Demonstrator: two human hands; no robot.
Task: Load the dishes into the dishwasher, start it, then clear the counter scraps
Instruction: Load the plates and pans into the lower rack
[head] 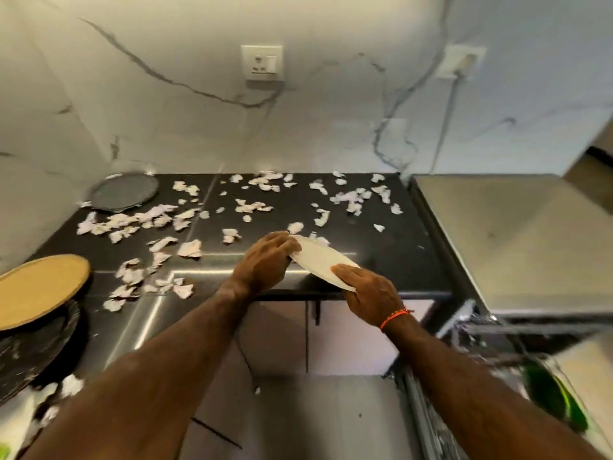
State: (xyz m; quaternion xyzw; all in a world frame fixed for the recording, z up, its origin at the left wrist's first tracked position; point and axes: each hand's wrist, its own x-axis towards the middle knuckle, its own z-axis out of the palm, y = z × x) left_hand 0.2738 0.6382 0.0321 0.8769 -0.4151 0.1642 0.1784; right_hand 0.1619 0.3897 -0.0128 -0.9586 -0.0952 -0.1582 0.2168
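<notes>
No brand, label or writing can be read anywhere. Both hands hold one white plate (316, 258), tilted, above the near edge of the black worktop (381, 247): the left hand (265, 260) curls its fingers over the plate's far left rim, and the right hand (368, 290) lies with fingers on the near right rim, thumb hidden beneath. Torn pale scraps (139, 224), too many to count, litter the worktop from far edge to near edge, thickest at the left; the stretch to the right of the plate is mostly bare. Three more dishes show: a dark round plate (124, 190) in the far left corner, and at the near left a tan plate (39, 290) resting on a black plate (36, 356). The worktop's right edge meets a steel appliance top (517, 240). Two wall sockets (262, 63) sit on the marble wall, one with a cable plugged in. Something green (550, 396) lies blurred at the near right.
</notes>
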